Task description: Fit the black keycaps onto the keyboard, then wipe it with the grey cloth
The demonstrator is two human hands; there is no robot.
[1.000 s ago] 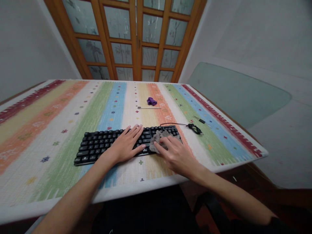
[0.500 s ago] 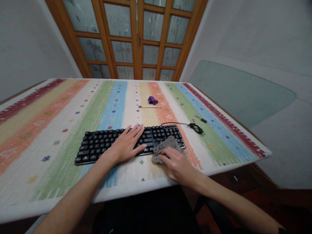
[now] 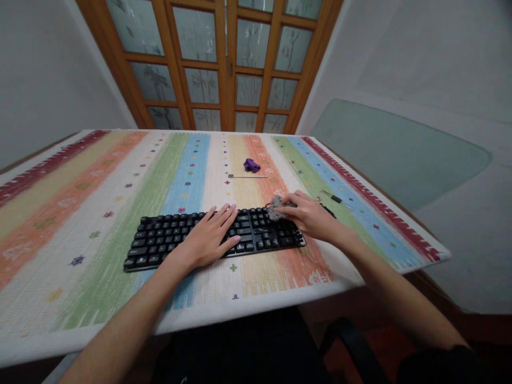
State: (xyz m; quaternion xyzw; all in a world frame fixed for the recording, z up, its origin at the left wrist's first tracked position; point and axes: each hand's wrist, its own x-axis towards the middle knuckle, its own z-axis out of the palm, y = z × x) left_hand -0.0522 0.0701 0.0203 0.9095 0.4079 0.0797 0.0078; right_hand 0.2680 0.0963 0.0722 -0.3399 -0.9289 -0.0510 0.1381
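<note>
A black keyboard [image 3: 160, 236] lies at a slight slant on the striped tablecloth [image 3: 116, 202]. My left hand [image 3: 210, 234] rests flat across its middle keys, fingers stretched out and apart. With bent fingers, my right hand [image 3: 310, 214] pinches a fluffy grey cloth [image 3: 276, 208] against the far right part of the keyboard, over the upper edge of the number pad. That hand hides some right-end keys and most of the coiled black cable.
Beyond the keyboard lie a crumpled purple cloth [image 3: 252, 165] and a thin rod with a small brush head [image 3: 231, 176]. A small black-handled tool [image 3: 336, 199] lies to the right. The table's front edge runs close to my body.
My right hand has carried the grey cloth from the keyboard's near right edge up to its far edge, away from me. My left hand has stayed in place.
</note>
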